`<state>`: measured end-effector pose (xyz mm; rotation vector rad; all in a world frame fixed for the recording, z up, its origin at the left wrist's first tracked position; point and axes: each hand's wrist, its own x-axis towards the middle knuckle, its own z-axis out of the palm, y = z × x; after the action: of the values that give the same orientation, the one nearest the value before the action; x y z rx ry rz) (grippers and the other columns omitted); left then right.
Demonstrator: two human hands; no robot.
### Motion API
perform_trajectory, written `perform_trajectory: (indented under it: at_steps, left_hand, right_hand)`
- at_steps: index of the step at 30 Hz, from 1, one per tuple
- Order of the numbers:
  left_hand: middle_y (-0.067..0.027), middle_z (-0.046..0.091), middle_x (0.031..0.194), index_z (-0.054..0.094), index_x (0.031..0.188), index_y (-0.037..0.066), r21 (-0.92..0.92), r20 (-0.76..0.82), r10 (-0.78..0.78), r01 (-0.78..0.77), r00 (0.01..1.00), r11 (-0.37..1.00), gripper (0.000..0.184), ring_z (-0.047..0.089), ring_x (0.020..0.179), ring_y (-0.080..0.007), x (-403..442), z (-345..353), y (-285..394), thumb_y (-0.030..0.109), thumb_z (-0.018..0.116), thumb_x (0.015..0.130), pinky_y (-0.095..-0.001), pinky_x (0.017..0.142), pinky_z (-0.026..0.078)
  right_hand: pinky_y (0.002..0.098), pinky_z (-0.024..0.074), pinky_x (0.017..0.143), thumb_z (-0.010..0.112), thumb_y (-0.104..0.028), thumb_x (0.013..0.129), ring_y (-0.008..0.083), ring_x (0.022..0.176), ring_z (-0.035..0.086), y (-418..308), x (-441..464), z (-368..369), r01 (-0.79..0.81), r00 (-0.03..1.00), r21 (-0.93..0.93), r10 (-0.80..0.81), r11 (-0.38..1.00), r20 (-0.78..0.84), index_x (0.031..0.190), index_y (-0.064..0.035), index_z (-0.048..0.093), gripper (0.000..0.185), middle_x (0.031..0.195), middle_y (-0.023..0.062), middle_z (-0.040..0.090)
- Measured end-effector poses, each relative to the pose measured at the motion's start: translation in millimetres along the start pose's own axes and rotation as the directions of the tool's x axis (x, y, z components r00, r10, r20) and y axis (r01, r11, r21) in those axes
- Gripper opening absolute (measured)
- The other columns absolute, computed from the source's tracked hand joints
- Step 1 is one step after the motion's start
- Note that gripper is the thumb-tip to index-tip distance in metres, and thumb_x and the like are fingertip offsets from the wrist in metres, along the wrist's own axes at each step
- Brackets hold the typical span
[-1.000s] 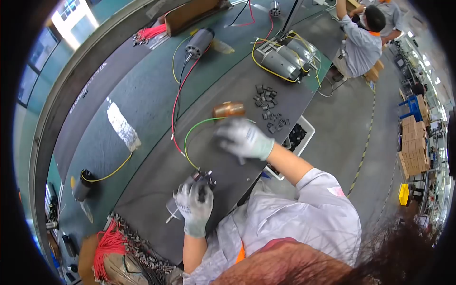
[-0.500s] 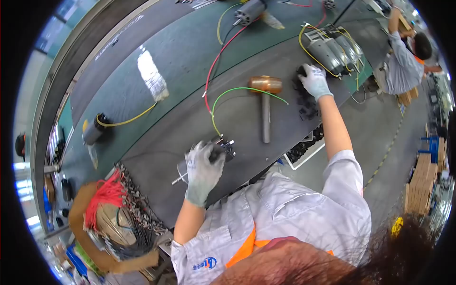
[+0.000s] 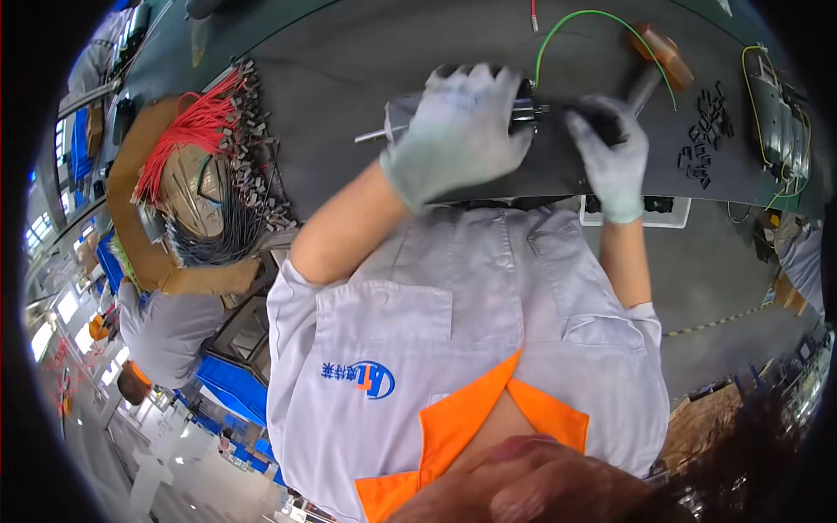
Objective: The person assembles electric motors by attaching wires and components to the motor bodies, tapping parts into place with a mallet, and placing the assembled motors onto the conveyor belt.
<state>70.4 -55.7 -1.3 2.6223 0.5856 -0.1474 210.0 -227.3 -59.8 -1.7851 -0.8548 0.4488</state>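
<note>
Left hand (image 3: 466, 131) in whitish glove, back of hand facing up, fingers (image 3: 499, 85) bent and closed in grip, thumb (image 3: 521, 144) pointing toward right hand (image 3: 613, 157). Left forearm (image 3: 349, 228) bare, slanting forward and inward from bent elbow. Right hand gloved too, blurred; thumb (image 3: 582, 132) held apart from fingers, gap between; whether gripping, unclear. Right forearm (image 3: 626, 266) bare, straighter, running forward to wrist (image 3: 622, 213). Hands near each other, not touching. Both arms reaching ahead of torso (image 3: 488, 314).

one head-worn fisheye camera looks steeply down, close by the workbench (image 3: 331, 126), framing its top and the orange-collared work shirt (image 3: 488, 322) beside it.
</note>
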Motion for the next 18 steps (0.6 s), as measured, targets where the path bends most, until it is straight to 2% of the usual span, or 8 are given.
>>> perform_trajectory:
  at_steps: [1,2,3,5,9,12,13,18]
  left_hand:
    - [-0.0203,0.066,0.119,0.060,0.128,0.008,-0.006,0.005,0.010,-0.010,1.000,1.000,0.054,0.064,0.114,-0.0389,1,1,3,0.035,0.073,0.083,-0.0572,0.106,0.044]
    - [-0.0199,0.066,0.118,0.060,0.129,0.008,-0.024,-0.035,0.020,-0.021,0.999,0.999,0.054,0.063,0.115,-0.0382,-2,3,5,0.035,0.072,0.084,-0.0579,0.106,0.044]
    - [-0.0195,0.066,0.118,0.060,0.131,0.009,-0.042,-0.076,0.028,-0.031,0.997,0.999,0.055,0.063,0.117,-0.0374,-5,4,5,0.034,0.072,0.084,-0.0586,0.105,0.044]
    - [-0.0191,0.066,0.117,0.059,0.132,0.009,-0.068,-0.115,0.048,-0.056,0.992,0.996,0.055,0.063,0.118,-0.0367,-9,6,7,0.034,0.071,0.085,-0.0593,0.105,0.044]
    - [-0.0180,0.066,0.118,0.059,0.133,0.009,-0.058,-0.178,0.045,-0.056,0.983,0.997,0.057,0.062,0.119,-0.0371,-8,6,5,0.035,0.072,0.085,-0.0570,0.106,0.045]
    - [-0.0171,0.066,0.119,0.059,0.134,0.010,-0.130,-0.048,-0.001,-0.006,0.999,0.991,0.058,0.063,0.120,-0.0362,-4,-2,2,0.036,0.073,0.085,-0.0561,0.105,0.045]
    - [-0.0171,0.066,0.119,0.059,0.134,0.010,-0.135,-0.051,0.000,-0.007,0.999,0.991,0.058,0.063,0.120,-0.0362,-4,-2,1,0.036,0.073,0.085,-0.0561,0.105,0.045]
    - [-0.0177,0.066,0.119,0.059,0.136,0.010,-0.130,-0.074,0.038,-0.048,0.996,0.990,0.058,0.062,0.120,-0.0355,-3,1,-3,0.036,0.075,0.086,-0.0533,0.104,0.047]
  right_hand:
    - [0.0272,0.0555,0.081,0.071,-0.001,0.095,0.0123,0.088,0.069,0,-4,4,0.007,1.000,0.106,-0.005,0.994,-0.019,0.117,0.0037,0.065,0.024,0.100,0.0066,0.073]
    - [0.0272,0.0555,0.081,0.071,-0.001,0.095,0.0123,0.088,0.069,-4,-9,6,-0.009,1.000,0.096,0.011,0.995,-0.023,0.117,0.0037,0.065,0.024,0.100,0.0066,0.073]
    - [0.0272,0.0557,0.080,0.070,0.000,0.095,0.0123,0.087,0.069,-8,-14,11,-0.156,0.988,0.262,0.152,0.952,0.032,0.117,0.0043,0.065,0.023,0.100,0.0069,0.073]
    - [0.0273,0.0562,0.079,0.070,0.002,0.095,0.0123,0.084,0.068,-14,-20,15,-0.413,0.908,0.540,0.373,0.733,0.188,0.117,0.0053,0.065,0.023,0.099,0.0074,0.072]
    - [0.0260,0.0563,0.078,0.072,-0.003,0.094,0.0110,0.086,0.069,-6,-27,22,-0.303,0.953,0.385,0.282,0.872,0.111,0.114,0.0063,0.068,0.022,0.102,0.0086,0.074]
    - [0.0266,0.0561,0.076,0.069,-0.001,0.097,0.0111,0.083,0.068,-8,-35,28,-0.208,0.978,0.349,0.197,0.914,0.068,0.117,0.0063,0.066,0.022,0.099,0.0085,0.073]
    - [0.0268,0.0560,0.075,0.067,0.000,0.098,0.0111,0.081,0.068,-9,-37,29,-0.162,0.987,0.325,0.156,0.932,0.045,0.118,0.0063,0.064,0.021,0.098,0.0084,0.072]
    - [0.0265,0.0555,0.074,0.065,-0.001,0.099,0.0101,0.080,0.067,-6,-30,31,-0.160,0.987,0.222,0.156,0.962,0.034,0.118,0.0069,0.065,0.020,0.098,0.0083,0.072]
